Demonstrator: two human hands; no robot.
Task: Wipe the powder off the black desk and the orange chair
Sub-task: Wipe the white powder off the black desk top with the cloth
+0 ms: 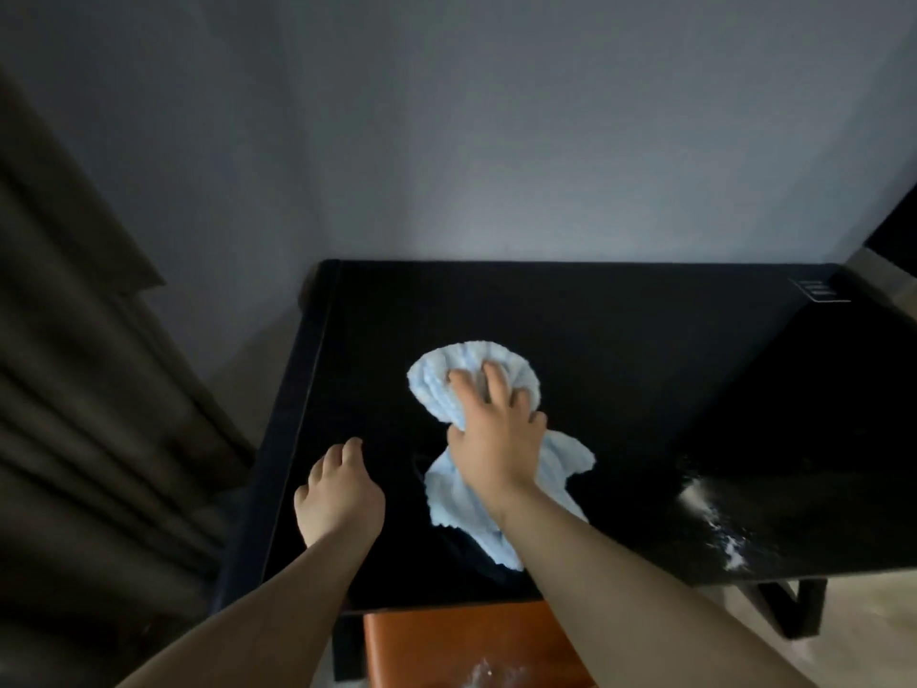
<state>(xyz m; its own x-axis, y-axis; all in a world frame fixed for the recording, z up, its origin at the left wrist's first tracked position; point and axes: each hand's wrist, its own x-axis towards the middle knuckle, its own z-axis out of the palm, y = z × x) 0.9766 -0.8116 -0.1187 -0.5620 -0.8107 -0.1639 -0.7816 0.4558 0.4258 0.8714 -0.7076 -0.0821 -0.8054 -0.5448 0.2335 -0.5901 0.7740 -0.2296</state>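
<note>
- Powder, white and streaky [714, 526], lies near the glossy black desk's [620, 330] front-right edge, well right of both hands.
- Right hand [496, 434] clutches the fluffy light-blue cloth [464, 369] mid-desk.
- Left hand [340, 494] rests beside it, fingers loose, holding nothing.
- Orange chair seat [436, 643], dusted white, sits below the front edge.

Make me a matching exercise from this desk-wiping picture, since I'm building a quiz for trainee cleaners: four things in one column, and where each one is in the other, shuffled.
Things:
1. light blue cloth
2. left hand
3. white powder streak
4. orange chair

Places:
A. below the desk's near edge, with some powder on it
B. near the right part of the black desk's front edge
C. under the right hand, mid-desk
D. resting on the desk, left of the cloth, holding nothing

Pairs: 1-C, 2-D, 3-B, 4-A
</note>
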